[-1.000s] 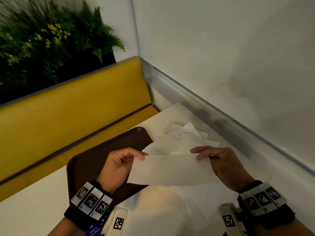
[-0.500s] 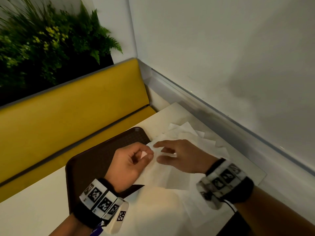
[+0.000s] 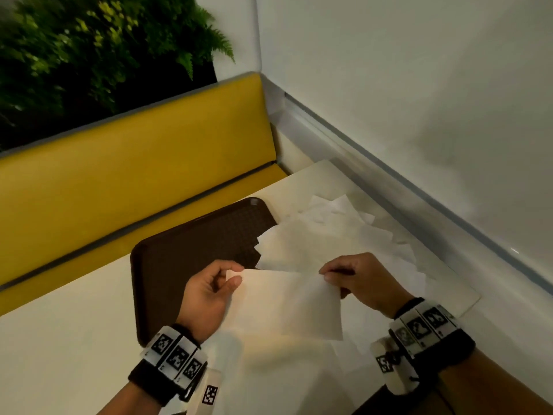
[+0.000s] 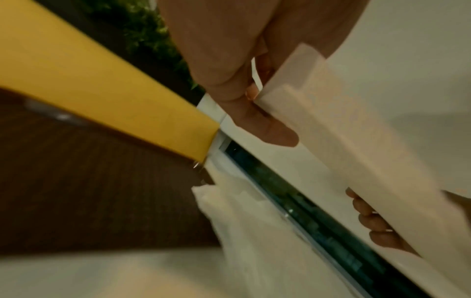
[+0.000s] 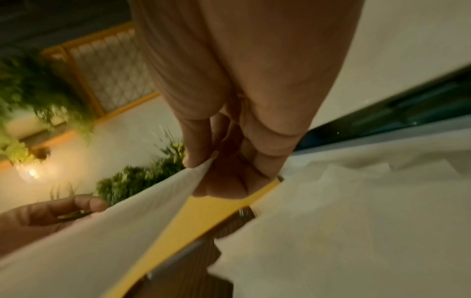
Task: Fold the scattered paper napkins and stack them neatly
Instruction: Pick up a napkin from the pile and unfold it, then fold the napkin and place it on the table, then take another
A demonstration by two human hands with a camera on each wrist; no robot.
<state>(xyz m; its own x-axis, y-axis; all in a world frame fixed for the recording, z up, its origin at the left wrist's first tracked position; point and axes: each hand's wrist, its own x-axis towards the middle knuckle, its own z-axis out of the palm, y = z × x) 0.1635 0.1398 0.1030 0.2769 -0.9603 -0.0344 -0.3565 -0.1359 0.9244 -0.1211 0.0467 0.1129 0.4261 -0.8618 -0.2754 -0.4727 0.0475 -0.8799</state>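
At a corner table (image 3: 74, 339), I hold one napkin (image 3: 287, 304) in the air over the near edge, my left hand (image 3: 209, 292) pinching its left corner between thumb and forefinger, my right hand (image 3: 356, 280) pinching the right corner the same way, other fingers curled under. The sheet hangs below my hands, one flap doubled over on the right; whether that makes a finished fold I cannot tell. Beyond my hands, the pile (image 3: 329, 235) of loose napkins lies overlapping by the wall, its left edge lapping onto the brown tray (image 3: 191, 250). More sheets lie flat on the table beneath the one I hold. I see no neat stack anywhere, so I judge the job barely begun: this napkin is mid-fold, and the rest await folding and stacking.
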